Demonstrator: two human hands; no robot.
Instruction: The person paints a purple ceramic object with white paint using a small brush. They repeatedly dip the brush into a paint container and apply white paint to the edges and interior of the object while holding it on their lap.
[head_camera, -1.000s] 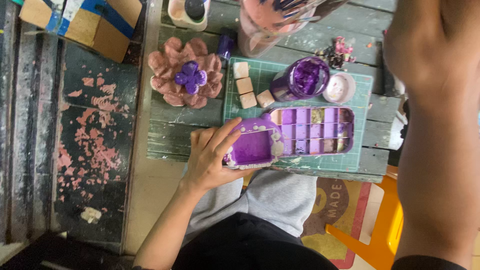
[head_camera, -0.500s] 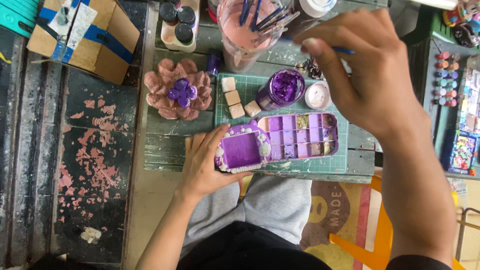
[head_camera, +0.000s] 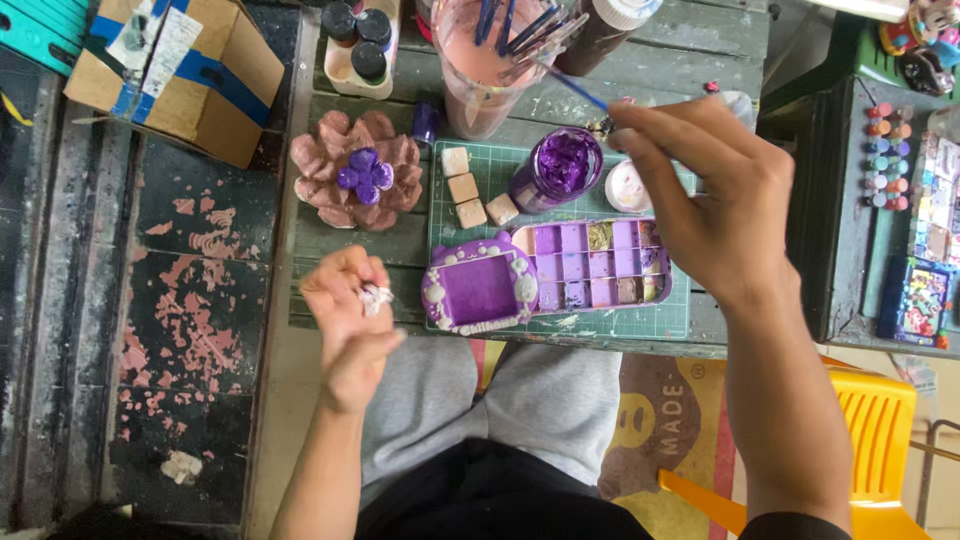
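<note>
Blue-handled, the thin paintbrush (head_camera: 578, 84) in the upper middle is being pinched by your right hand (head_camera: 715, 190) over the water cup (head_camera: 480, 70), while your left hand (head_camera: 348, 315), left of centre, is curling its fingers around a small white scrap (head_camera: 376, 296), keeping it off the purple palette (head_camera: 545, 275).

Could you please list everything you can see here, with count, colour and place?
paintbrush: one, blue handle, in right hand.
palette box: one, purple, open on cutting mat.
cutting mat: one, green, on table.
paint jar: one, purple, behind palette box.
small blocks: four, beige, on mat.
clay flower: one, pink, purple centre, left of mat.
brush cup: one, pinkish, table rear.
cardboard box: one, brown, top left.
left hand: holds small pale object.
right hand: grips paintbrush.
</note>
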